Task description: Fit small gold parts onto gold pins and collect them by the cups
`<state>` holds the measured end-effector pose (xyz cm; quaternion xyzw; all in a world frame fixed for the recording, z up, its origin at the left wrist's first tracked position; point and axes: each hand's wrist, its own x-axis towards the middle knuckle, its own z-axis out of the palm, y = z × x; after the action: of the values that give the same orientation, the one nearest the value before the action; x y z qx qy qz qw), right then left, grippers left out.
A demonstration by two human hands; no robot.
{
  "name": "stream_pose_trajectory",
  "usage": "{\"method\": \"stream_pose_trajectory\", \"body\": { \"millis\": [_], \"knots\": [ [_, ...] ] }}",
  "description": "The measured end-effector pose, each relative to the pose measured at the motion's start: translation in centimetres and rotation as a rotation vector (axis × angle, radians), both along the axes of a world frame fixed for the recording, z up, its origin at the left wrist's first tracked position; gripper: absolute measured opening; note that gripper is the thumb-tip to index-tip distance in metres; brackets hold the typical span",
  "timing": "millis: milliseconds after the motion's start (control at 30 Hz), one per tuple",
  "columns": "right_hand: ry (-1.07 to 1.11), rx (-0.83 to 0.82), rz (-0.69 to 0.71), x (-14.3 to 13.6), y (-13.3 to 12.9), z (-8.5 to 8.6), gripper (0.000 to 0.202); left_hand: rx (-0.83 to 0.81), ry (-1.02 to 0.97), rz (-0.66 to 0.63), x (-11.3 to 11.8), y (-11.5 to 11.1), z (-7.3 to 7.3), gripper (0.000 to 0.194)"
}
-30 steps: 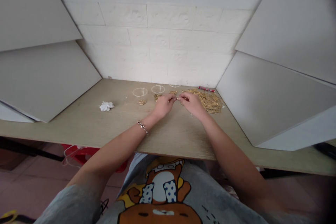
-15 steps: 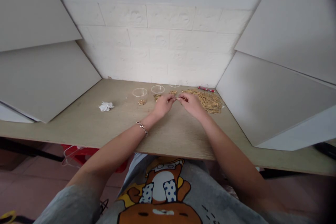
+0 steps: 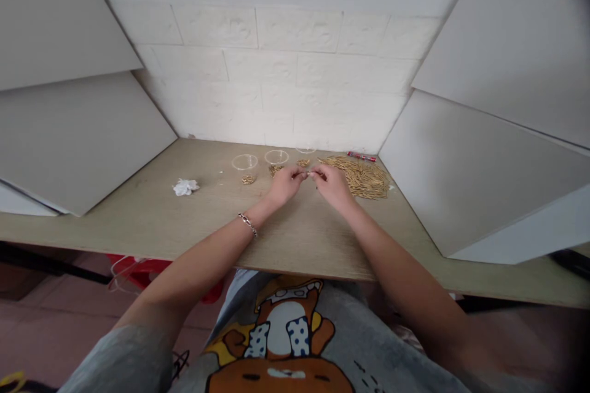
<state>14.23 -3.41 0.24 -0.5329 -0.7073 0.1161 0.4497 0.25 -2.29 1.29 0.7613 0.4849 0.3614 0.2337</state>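
Note:
My left hand (image 3: 286,184) and my right hand (image 3: 332,183) meet above the middle of the wooden table (image 3: 304,239), their fingertips pinched close together. Between them is something small, too tiny and blurred to name for certain. Beside my right hand spreads a pile of thin gold-coloured sticks or pins (image 3: 369,178). Just past my left hand lies a small heap of gold-coloured pieces (image 3: 275,169), partly covered by the hand. Two more little heaps sit nearby, a gold one (image 3: 303,162) behind the fingertips and another (image 3: 247,180) to the left.
Clear round plastic containers (image 3: 244,162) stand in a row along the back. A red tube-like item (image 3: 362,156) lies by the wall. Crumpled white tissue (image 3: 185,187) rests at left. Grey-white panels (image 3: 498,178) flank both sides, and a red stool (image 3: 138,267) is below the edge.
Both hands have shifted very slightly, and the right fingertips have come a little nearer to the left ones. The heaps and containers look the same.

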Motion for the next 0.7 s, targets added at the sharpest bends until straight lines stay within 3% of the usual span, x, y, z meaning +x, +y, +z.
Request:
{"method": "stream_pose_trajectory", "body": {
  "millis": [433, 700],
  "knots": [
    [-0.039, 0.069, 0.033, -0.10, 0.20, -0.49, 0.013, -0.116, -0.108, -0.096, -0.34, 0.19, -0.15, 0.020],
    [0.074, -0.001, -0.065, -0.76, 0.13, -0.84, 0.011, 0.135, 0.114, 0.017, 0.04, -0.09, -0.10, 0.021]
  ]
}}
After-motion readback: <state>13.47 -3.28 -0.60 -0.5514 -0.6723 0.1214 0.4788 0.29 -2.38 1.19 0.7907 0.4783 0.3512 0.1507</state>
